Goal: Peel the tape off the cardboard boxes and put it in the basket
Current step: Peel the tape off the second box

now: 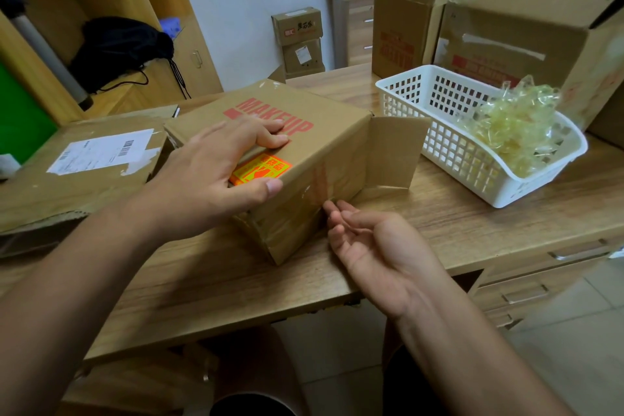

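Steadying the cardboard box [337, 135] with the flat, close-set fingers of the left hand [209, 176] while touching loosely curled fingertips of the right hand [378, 246] to the tape [319, 184], probably seeking an edge.

Palm-down left hand [216, 172], fingers spread flat, palm-up right hand [374, 246], fingers loosely curled

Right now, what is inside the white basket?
The basket holds a heap of crumpled clear tape at its right end. Whatever lies under the heap is covered.
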Available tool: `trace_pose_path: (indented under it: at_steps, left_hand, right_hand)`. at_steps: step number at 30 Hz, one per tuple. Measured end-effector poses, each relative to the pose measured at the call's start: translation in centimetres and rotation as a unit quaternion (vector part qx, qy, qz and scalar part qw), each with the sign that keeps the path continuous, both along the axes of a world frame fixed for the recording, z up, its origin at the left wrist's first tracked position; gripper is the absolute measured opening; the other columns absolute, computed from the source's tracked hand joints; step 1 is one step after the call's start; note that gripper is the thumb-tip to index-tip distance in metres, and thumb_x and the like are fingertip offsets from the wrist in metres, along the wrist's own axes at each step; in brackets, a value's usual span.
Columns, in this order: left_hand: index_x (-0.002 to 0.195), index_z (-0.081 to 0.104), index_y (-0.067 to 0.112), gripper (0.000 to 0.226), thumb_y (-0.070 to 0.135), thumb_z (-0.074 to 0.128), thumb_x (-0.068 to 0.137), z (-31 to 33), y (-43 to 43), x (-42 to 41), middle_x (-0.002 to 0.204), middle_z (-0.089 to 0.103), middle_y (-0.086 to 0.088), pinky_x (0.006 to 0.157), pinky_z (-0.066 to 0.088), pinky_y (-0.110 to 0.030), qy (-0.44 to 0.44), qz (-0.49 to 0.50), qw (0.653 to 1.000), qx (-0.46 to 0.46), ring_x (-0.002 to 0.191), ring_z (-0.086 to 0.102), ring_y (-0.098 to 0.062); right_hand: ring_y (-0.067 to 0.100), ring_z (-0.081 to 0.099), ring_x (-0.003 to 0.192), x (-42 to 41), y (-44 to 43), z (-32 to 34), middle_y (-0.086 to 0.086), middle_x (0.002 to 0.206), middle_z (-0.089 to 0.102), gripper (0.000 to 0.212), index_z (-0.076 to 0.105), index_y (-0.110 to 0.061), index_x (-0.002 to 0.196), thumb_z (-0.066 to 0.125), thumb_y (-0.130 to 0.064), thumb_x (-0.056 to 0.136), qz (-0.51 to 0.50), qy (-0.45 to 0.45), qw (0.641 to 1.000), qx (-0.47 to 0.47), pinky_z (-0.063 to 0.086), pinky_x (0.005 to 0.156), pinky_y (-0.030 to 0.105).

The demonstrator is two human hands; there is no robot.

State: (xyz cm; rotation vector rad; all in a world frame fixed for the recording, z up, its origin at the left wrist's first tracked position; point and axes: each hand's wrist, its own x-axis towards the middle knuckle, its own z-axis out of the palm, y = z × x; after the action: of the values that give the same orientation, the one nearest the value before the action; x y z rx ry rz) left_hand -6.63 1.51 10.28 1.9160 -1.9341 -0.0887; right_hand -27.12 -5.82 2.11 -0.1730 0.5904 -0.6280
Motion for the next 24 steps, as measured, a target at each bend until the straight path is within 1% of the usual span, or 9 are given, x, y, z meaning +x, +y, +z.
trace_pose_path:
  at_steps: [2, 5, 7, 10, 13, 15, 19, 22, 24]
  left_hand:
    - [0.131, 0.051, 0.044, 0.064, 0.072, 0.042, 0.075, 0.0, 0.0, 0.0, 0.14, 0.037, 0.043, 0.097, 0.03, -0.037, -0.004, 0.001, 1.0, 0.0, 0.132, 0.033, 0.006]
    - [0.131, 0.051, 0.043, 0.063, 0.072, 0.042, 0.075, -0.1, 0.0, -0.1, 0.141, 0.037, 0.042, 0.096, 0.028, -0.035, -0.006, -0.001, 1.0, -0.002, 0.129, 0.033, 0.008]
    - [0.131, 0.051, 0.044, 0.063, 0.072, 0.042, 0.075, -0.1, -0.1, 0.0, 0.141, 0.037, 0.041, 0.095, 0.028, -0.035, -0.006, 0.0, 1.0, -0.002, 0.129, 0.032, 0.009]
    - [0.13, 0.051, 0.045, 0.062, 0.073, 0.043, 0.075, 0.0, -0.1, 0.1, 0.143, 0.039, 0.039, 0.095, 0.029, -0.036, -0.004, 0.002, 1.0, -0.004, 0.131, 0.033, 0.007]
    - [0.13, 0.052, 0.044, 0.063, 0.073, 0.043, 0.075, 0.0, -0.1, 0.0, 0.141, 0.038, 0.042, 0.095, 0.03, -0.037, -0.003, 0.003, 1.0, -0.004, 0.131, 0.034, 0.007]
    - [0.13, 0.052, 0.043, 0.063, 0.073, 0.044, 0.075, 0.1, -0.1, -0.1, 0.141, 0.038, 0.042, 0.096, 0.03, -0.036, -0.003, 0.0, 1.0, -0.005, 0.131, 0.034, 0.007]
    - [0.129, 0.054, 0.04, 0.063, 0.071, 0.044, 0.074, 0.1, 0.0, -0.2, 0.138, 0.038, 0.043, 0.095, 0.028, -0.032, -0.001, -0.001, 1.0, -0.013, 0.128, 0.033, 0.011]
    - [0.129, 0.054, 0.039, 0.064, 0.071, 0.043, 0.074, 0.1, -0.1, -0.3, 0.138, 0.039, 0.041, 0.092, 0.025, -0.028, -0.008, -0.002, 1.0, -0.016, 0.124, 0.031, 0.014]
    - [0.129, 0.054, 0.039, 0.065, 0.072, 0.042, 0.074, 0.1, -0.1, -0.3, 0.139, 0.039, 0.039, 0.093, 0.024, -0.028, -0.009, -0.001, 1.0, -0.012, 0.124, 0.03, 0.014]
  right_hand:
    - [0.014, 0.067, 0.054, 0.2, -0.1, 0.0, 0.019, 0.089, 0.073, 0.026, 0.058, 0.007, 0.118, 0.042, 0.012, 0.098, 0.002, 0.004, 1.0, 0.003, 0.053, 0.048, 0.019]
    - [0.015, 0.068, 0.054, 0.4, -0.3, 0.1, 0.017, 0.079, 0.074, 0.023, 0.059, 0.006, 0.113, 0.042, 0.011, 0.1, 0.003, 0.012, 1.0, -0.002, 0.053, 0.048, 0.02]
    - [0.015, 0.069, 0.055, 0.5, -0.3, 0.0, 0.017, 0.077, 0.074, 0.022, 0.06, 0.005, 0.112, 0.043, 0.011, 0.1, 0.001, 0.019, 1.0, -0.008, 0.053, 0.048, 0.02]
    - [0.016, 0.073, 0.063, 0.4, 0.0, -0.3, 0.017, 0.083, 0.077, 0.023, 0.062, 0.005, 0.115, 0.046, 0.009, 0.099, -0.012, 0.04, 0.998, -0.041, 0.055, 0.053, 0.02]
    - [0.019, 0.078, 0.08, 0.0, 0.5, -0.6, 0.017, 0.093, 0.078, 0.025, 0.063, 0.002, 0.117, 0.046, 0.008, 0.1, -0.033, 0.059, 0.994, -0.082, 0.057, 0.06, 0.021]
    - [0.021, 0.078, 0.087, -0.2, 0.9, -0.6, 0.018, 0.096, 0.078, 0.024, 0.064, 0.002, 0.116, 0.046, 0.007, 0.101, -0.049, 0.061, 0.992, -0.095, 0.059, 0.064, 0.023]
    - [0.026, 0.078, 0.089, -0.6, 1.2, -0.1, 0.023, 0.098, 0.077, 0.026, 0.064, 0.005, 0.115, 0.043, 0.008, 0.101, -0.049, 0.044, 0.995, -0.076, 0.062, 0.066, 0.026]
    - [0.027, 0.078, 0.087, -1.0, 1.0, 0.3, 0.026, 0.1, 0.076, 0.028, 0.062, 0.007, 0.116, 0.039, 0.011, 0.1, -0.032, 0.018, 0.998, -0.049, 0.061, 0.062, 0.026]
    - [0.026, 0.078, 0.083, -1.0, 0.9, 0.5, 0.027, 0.097, 0.075, 0.027, 0.061, 0.009, 0.115, 0.039, 0.012, 0.099, -0.028, 0.006, 0.999, -0.03, 0.06, 0.059, 0.026]
